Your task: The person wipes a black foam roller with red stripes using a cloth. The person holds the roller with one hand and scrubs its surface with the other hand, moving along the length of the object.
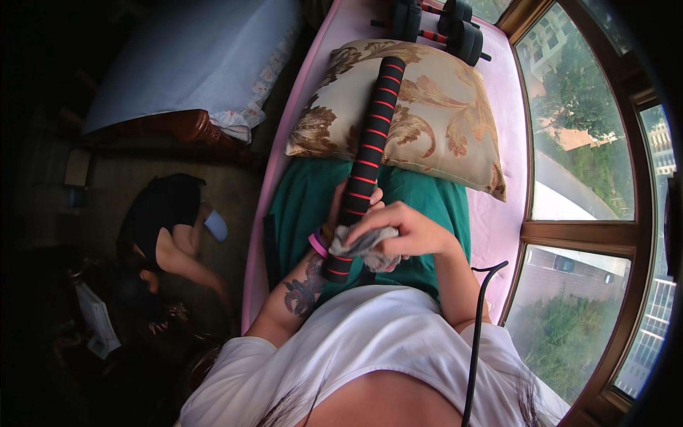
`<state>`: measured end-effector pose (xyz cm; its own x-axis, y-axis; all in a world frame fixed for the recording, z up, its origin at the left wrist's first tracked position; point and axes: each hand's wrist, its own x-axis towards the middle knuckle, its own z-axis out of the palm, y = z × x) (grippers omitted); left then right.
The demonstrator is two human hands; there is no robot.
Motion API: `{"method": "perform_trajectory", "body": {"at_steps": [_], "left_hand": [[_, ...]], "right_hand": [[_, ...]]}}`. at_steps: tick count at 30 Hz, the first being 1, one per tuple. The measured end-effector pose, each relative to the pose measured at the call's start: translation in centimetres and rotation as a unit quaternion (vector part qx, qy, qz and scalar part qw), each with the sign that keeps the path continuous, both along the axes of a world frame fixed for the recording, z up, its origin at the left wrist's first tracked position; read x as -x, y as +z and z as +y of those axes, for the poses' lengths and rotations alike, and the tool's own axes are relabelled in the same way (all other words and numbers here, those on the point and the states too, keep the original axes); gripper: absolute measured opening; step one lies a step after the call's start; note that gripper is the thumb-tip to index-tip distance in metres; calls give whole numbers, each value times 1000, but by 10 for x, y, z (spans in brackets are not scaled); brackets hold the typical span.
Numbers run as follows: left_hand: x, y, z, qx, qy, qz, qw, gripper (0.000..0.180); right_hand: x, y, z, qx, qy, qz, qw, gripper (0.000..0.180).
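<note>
A long black bar with red rings [373,135] runs from my lap up across a gold-patterned cushion [441,121]. My left hand [340,213] grips the bar near its lower end, mostly hidden behind it; the wrist wears a pink band. My right hand [402,228] presses a crumpled grey cloth [361,245] against the bar's lower part. Green fabric [306,206] lies under the bar and cushion.
I sit on a pink window seat [498,213] beside a curved wooden-framed window [569,231]. Black dumbbells [445,25] lie at the far end. A black cable [478,320] hangs on my right. Another person [167,235] crouches on the floor to the left, near a bed [192,57].
</note>
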<state>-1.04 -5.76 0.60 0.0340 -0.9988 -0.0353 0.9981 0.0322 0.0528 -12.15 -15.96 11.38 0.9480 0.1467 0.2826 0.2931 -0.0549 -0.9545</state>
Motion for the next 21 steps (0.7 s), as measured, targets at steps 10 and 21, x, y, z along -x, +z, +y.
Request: {"method": "perform_trajectory", "body": {"at_steps": [10, 21], "left_hand": [[5, 4, 3, 29, 19, 18, 999, 43], [5, 10, 3, -35, 10, -103, 994, 55]], "right_hand": [[16, -11, -10, -253, -419, 213, 846, 35], [13, -13, -4, 48, -406, 124, 904, 42]]}}
